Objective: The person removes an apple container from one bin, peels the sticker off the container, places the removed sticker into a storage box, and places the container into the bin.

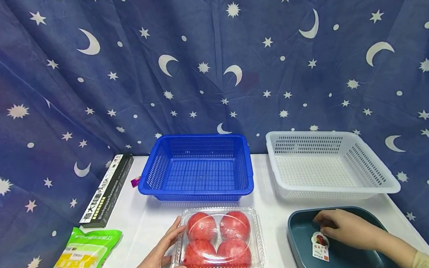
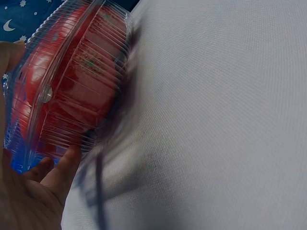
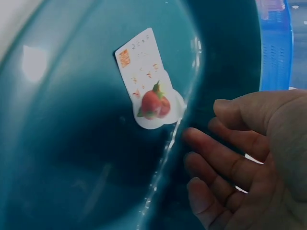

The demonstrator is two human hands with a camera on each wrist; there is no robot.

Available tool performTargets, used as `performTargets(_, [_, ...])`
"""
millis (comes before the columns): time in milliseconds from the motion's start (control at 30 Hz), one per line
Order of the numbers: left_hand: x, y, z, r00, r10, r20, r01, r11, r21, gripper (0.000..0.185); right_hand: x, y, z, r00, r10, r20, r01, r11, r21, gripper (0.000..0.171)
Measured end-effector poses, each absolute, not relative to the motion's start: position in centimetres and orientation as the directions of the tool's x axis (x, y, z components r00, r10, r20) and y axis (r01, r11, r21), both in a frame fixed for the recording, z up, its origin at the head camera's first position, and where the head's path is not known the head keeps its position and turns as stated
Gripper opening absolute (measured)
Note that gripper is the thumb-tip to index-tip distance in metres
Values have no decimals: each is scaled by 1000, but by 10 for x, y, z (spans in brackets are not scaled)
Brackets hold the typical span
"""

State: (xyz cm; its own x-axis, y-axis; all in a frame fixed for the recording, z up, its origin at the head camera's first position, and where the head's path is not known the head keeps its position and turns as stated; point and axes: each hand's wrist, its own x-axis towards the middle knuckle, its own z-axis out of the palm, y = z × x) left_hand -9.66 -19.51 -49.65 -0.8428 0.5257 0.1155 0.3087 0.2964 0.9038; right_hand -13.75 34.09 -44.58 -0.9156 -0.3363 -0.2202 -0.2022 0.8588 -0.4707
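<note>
A clear plastic clamshell box [image 1: 263, 249] with several round red fruits [image 1: 234, 253] rests on the white table. My left hand [image 1: 152, 258] touches its left side, thumb toward the near corner and fingers toward the far one. The left wrist view shows my fingertips [image 2: 72, 155] against the ribbed wall. Inside a dark teal tray [image 1: 294, 240], my right hand [image 1: 351, 228] hovers by a white card [image 1: 320, 250] printed with a red fruit. In the right wrist view, loosely bent fingers [image 3: 206, 139] stay apart from the card [image 3: 148, 76], with nothing between them.
A blue basket [image 1: 200, 194] stands behind the clamshell, and a white basket [image 1: 332, 191] behind the tray. Leftward lie a black pasta box [image 1: 108, 190], a small purple packet [image 1: 135, 182] and a green food bag [image 1: 76, 265]. A starry blue curtain [image 1: 211, 96] hangs behind.
</note>
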Motion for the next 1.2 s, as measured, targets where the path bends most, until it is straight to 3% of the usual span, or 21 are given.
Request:
performTargets(300, [-97, -195, -498, -843, 526, 114, 303, 289, 908, 82, -136, 326, -425, -961, -267, -75, -192, 836, -514, 22])
performTargets(567, [-97, -195, -497, -836, 531, 138, 327, 282, 902, 82, -134, 301, -410, -974, -206, 96, -222, 779, -587, 34])
performTargets(1200, [-97, -196, -498, -842, 529, 104, 286, 275, 918, 81, -109, 216, -408, -960, -279, 25, -176, 531, -829, 67])
